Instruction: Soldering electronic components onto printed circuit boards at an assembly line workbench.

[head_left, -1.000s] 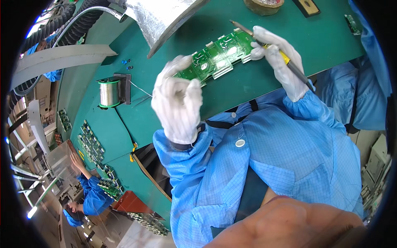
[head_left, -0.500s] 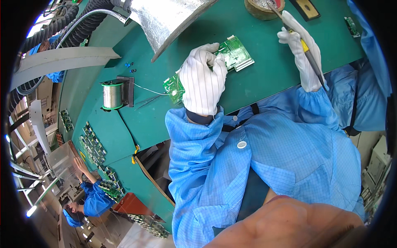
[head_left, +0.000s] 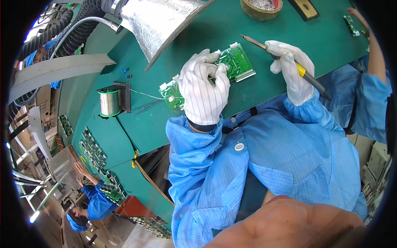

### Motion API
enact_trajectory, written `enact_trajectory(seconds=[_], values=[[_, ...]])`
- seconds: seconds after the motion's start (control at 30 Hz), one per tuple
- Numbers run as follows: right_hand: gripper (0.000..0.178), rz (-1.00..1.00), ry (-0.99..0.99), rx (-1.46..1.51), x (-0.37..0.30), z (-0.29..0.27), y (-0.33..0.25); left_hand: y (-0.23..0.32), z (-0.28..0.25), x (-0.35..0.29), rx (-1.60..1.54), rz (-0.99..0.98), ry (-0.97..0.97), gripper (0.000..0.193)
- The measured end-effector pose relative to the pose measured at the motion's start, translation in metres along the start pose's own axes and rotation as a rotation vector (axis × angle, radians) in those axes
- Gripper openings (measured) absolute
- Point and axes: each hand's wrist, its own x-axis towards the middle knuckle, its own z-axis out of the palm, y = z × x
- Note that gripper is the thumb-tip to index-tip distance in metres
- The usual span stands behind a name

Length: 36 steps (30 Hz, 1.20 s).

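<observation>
Two gloved hands work on one green bench mat [head_left: 289,82], and every place below is told from the circuit board [head_left: 235,62] lying on it. Far left of the board, a spool of silvery solder wire [head_left: 109,103] stands on a dark holder, round and shiny, with a thin strand running toward the board. Up and left of the board, a crinkled foil-wrapped extraction hood [head_left: 161,20] hangs over the mat.

Next comes the left hand [head_left: 204,89], in a white ribbed fabric glove. It lies over the left half of the board, palm down, fingers curled with the tips pinching at its upper edge, so it holds the board against the mat. The board is long, flat and green, studded with small white connectors; I judge it light and stiff but fragile, best taken by its bare edges, clear of the parts and solder joints.

Right of the board, the right hand [head_left: 291,70] is closed firmly around the yellow-and-black grip of a soldering iron [head_left: 285,62], whose metal tip hovers just above the board's right end, apart from it. The handle looks rigid and easy to grip; the tip is likely hot, so I would hold it well back. Above the board sits a round tin of wire wool [head_left: 261,7].
</observation>
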Motion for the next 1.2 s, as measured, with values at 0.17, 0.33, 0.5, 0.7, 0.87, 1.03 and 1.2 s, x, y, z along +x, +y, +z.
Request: enact_trajectory(seconds=[0.17,0.33,0.5,0.7,0.87,1.03,1.2], values=[[0.031,0.0,0.086,-0.001,-0.002,-0.001,0.002,-0.002,0.001,0.001,0.05,0.102,0.022,0.015],[0.028,-0.009,0.141,0.11,-0.005,-0.004,0.014,-0.002,0.003,-0.002,0.033,0.041,0.02,0.022],[0.026,-0.016,0.158,0.122,-0.007,-0.004,0.014,-0.001,0.003,-0.002,0.034,0.095,0.031,0.015],[0.026,-0.012,0.111,0.178,-0.008,-0.008,0.013,0.002,0.0,-0.002,0.089,0.119,0.032,0.014],[0.028,0.014,0.124,0.161,-0.006,-0.004,0.013,-0.001,0.0,0.0,0.054,0.116,0.09,0.014],[0.033,0.074,0.134,0.062,-0.006,-0.004,0.005,0.011,-0.023,0.001,0.075,0.015,0.148,0.012],[0.035,0.089,0.154,0.029,-0.003,-0.002,0.005,0.009,-0.04,-0.017,-0.058,-0.1,0.202,0.013]])
